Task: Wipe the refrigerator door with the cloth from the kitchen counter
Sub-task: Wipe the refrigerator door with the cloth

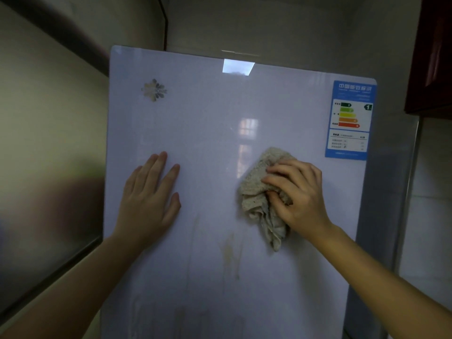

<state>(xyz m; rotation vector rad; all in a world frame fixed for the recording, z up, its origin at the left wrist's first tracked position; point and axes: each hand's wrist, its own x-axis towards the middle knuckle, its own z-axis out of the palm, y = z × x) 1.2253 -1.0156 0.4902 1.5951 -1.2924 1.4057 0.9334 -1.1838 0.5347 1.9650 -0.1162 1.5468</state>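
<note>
The white glossy refrigerator door (208,133) fills the middle of the head view. My right hand (297,194) presses a crumpled beige cloth (259,192) against the door at its centre right, fingers curled into the fabric. My left hand (149,194) lies flat on the door at the left, fingers spread, holding nothing. Brownish drip streaks (231,253) run down the door below the cloth, with fainter streaks lower left.
A blue energy label (349,118) is stuck at the door's upper right and a small flower logo (154,90) at upper left. A dark red cabinet (430,55) hangs at the upper right. A wall with a dark-framed panel (49,167) stands close on the left.
</note>
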